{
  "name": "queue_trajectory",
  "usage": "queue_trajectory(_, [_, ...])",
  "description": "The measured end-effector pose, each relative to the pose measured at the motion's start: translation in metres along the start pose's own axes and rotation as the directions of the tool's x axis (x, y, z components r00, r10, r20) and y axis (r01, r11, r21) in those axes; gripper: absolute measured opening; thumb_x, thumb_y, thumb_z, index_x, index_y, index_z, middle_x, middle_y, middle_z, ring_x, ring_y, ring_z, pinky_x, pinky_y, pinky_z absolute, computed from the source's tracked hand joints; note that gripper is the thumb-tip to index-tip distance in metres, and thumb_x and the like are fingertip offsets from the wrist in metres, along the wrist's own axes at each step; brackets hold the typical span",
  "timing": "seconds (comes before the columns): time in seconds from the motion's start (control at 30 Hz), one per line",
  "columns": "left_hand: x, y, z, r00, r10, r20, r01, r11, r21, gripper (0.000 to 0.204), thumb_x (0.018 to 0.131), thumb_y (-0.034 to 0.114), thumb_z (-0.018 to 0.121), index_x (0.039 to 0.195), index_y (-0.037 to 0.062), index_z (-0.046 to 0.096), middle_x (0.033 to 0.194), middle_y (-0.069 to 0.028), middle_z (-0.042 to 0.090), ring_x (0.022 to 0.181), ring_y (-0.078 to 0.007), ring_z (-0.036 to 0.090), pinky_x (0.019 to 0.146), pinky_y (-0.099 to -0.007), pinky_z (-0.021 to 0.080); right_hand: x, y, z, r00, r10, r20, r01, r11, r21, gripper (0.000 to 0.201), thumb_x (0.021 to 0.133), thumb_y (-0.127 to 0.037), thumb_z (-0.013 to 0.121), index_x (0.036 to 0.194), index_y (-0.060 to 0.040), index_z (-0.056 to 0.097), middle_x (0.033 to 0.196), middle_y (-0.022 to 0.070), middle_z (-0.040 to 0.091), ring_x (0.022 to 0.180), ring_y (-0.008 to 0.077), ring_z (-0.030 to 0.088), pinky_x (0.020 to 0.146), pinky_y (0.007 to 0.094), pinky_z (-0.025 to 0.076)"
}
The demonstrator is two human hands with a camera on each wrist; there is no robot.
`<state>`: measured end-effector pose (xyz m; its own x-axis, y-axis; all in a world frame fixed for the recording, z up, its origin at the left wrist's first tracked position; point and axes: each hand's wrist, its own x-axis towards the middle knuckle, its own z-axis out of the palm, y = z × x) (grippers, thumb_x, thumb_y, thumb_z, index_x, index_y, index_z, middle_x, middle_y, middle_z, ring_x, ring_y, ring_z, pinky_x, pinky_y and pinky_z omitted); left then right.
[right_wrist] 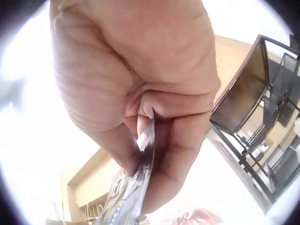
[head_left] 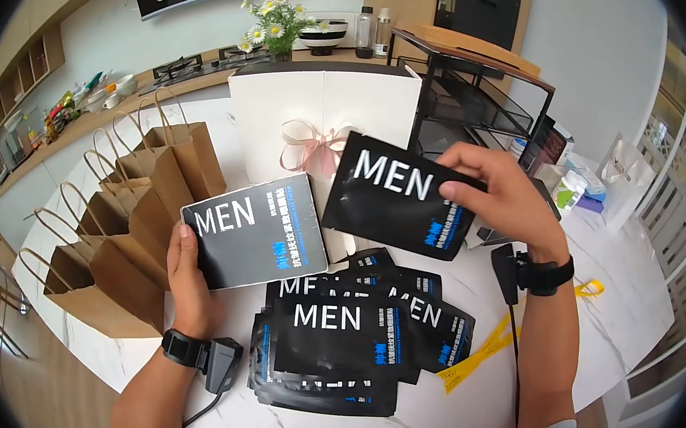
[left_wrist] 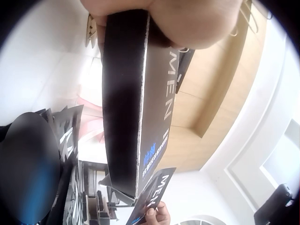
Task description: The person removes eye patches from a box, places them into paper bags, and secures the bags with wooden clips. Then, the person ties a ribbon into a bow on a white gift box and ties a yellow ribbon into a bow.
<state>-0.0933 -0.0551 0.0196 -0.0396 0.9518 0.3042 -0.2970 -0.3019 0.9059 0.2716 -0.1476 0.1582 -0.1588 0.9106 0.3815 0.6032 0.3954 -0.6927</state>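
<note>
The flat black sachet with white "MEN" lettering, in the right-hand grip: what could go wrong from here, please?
The right-hand grip pinches the flat black sachet by one end only, so it may slip.
Its free end lies near the dark rectangular cardboard box, so a corner might catch there.
The loose pile of flat black sachets overlaps unevenly, so a bump could make some slide.
</note>
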Motion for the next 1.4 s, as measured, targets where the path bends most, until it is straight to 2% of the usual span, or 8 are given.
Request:
queue_trajectory(0.27, [-0.002, 0.002, 0.004, 0.998, -0.067, -0.021, 0.065, 0.994, -0.085, 0.04, 0.111, 0.039, 0.044, 0.128, 0.0065, 0.06, 0.117, 0.0012, 0.063, 0.108, -0.0087, 0.055, 0.1, -0.0271, 0.041, 0.005, 0.004, 0.014, 0.991, -0.057, 0.123, 0.068, 0.994, -0.084, 0.016, 0.09, -0.002, 0.068, 0.106, 0.0026, 0.067, 0.091, 0.0132, 0.075, 0.082, 0.0131, 0.067, 0.077, 0.0291, 0.051])
queue_trajectory(0.4, [-0.001, 0.001, 0.001, 0.999, -0.038, -0.018, 0.037, 0.998, -0.044, 0.041, 0.111, 0.039, 0.044, 0.128, 0.0061, 0.06, 0.117, 0.0013, 0.063, 0.109, -0.0087, 0.055, 0.101, -0.0268, 0.041, 0.007, 0.008, 0.014, 0.982, -0.095, -0.161, 0.084, 0.993, -0.077, 0.016, 0.092, -0.003, 0.067, 0.106, 0.0035, 0.066, 0.088, 0.0116, 0.075, 0.077, 0.0126, 0.066, 0.075, 0.0287, 0.052])
queue_trajectory(0.77, [-0.001, 0.001, 0.003, 0.993, -0.072, 0.09, 0.078, 0.994, -0.071, 0.04, 0.112, 0.037, 0.043, 0.129, 0.0052, 0.06, 0.118, 0.0006, 0.064, 0.11, -0.0082, 0.055, 0.101, -0.0265, 0.041, 0.006, 0.005, 0.023, 0.978, -0.11, 0.175, 0.122, 0.991, -0.058, 0.018, 0.091, -0.007, 0.069, 0.107, 0.0009, 0.068, 0.079, 0.0152, 0.068, 0.068, 0.0207, 0.058, 0.067, 0.0329, 0.047])
queue_trajectory(0.93, [-0.002, 0.002, 0.004, 0.993, -0.059, 0.107, 0.065, 0.996, -0.059, 0.04, 0.112, 0.037, 0.043, 0.129, 0.0054, 0.06, 0.117, 0.001, 0.063, 0.109, -0.0079, 0.054, 0.1, -0.0258, 0.041, 0.007, -0.005, 0.025, 0.986, 0.049, 0.161, 0.01, 0.939, -0.343, 0.021, 0.09, -0.014, 0.073, 0.099, 0.0034, 0.065, 0.077, 0.0176, 0.066, 0.059, 0.0273, 0.061, 0.061, 0.038, 0.047])
queue_trajectory(1.07, [-0.004, 0.005, 0.008, 0.993, -0.065, 0.098, 0.072, 0.995, -0.068, 0.04, 0.112, 0.038, 0.043, 0.13, 0.0054, 0.06, 0.116, 0.0009, 0.063, 0.109, -0.0079, 0.054, 0.1, -0.0259, 0.041, 0.009, -0.009, 0.03, 0.99, -0.016, 0.142, 0.089, 0.845, -0.526, 0.02, 0.09, -0.013, 0.075, 0.096, 0.0036, 0.064, 0.074, 0.0152, 0.067, 0.057, 0.0221, 0.065, 0.057, 0.0345, 0.047])
queue_trajectory(1.17, [-0.004, 0.006, 0.007, 0.991, -0.072, 0.116, 0.078, 0.996, -0.044, 0.042, 0.112, 0.039, 0.043, 0.131, 0.005, 0.059, 0.117, 0.0003, 0.063, 0.109, -0.0085, 0.054, 0.101, -0.0262, 0.041, 0.01, -0.018, 0.039, 0.95, 0.205, 0.235, -0.244, 0.957, 0.155, 0.015, 0.092, -0.002, 0.071, 0.103, 0.005, 0.064, 0.077, 0.0064, 0.069, 0.074, 0.0128, 0.073, 0.061, 0.0224, 0.054])
queue_trajectory(1.27, [-0.003, 0.005, 0.007, 0.991, -0.066, 0.12, 0.07, 0.997, -0.026, 0.043, 0.112, 0.039, 0.042, 0.133, 0.0046, 0.058, 0.118, 0.0, 0.063, 0.11, -0.0088, 0.055, 0.101, -0.0263, 0.041, 0.012, -0.003, 0.057, 0.963, 0.023, 0.27, -0.118, 0.933, 0.341, 0.016, 0.093, -0.002, 0.071, 0.103, 0.0056, 0.062, 0.082, 0.0089, 0.071, 0.071, 0.0159, 0.074, 0.063, 0.0236, 0.058])
queue_trajectory(1.4, [-0.002, 0.004, 0.006, 0.983, -0.03, 0.18, 0.043, 0.997, -0.069, 0.045, 0.112, 0.04, 0.042, 0.135, 0.0041, 0.056, 0.12, -0.0009, 0.063, 0.112, -0.009, 0.055, 0.102, -0.0267, 0.041, 0.017, -0.006, 0.077, 0.913, 0.219, 0.345, -0.331, 0.891, 0.31, 0.009, 0.095, 0.001, 0.064, 0.102, 0.0057, 0.063, 0.081, 0.0111, 0.07, 0.069, 0.0189, 0.074, 0.059, 0.0245, 0.059])
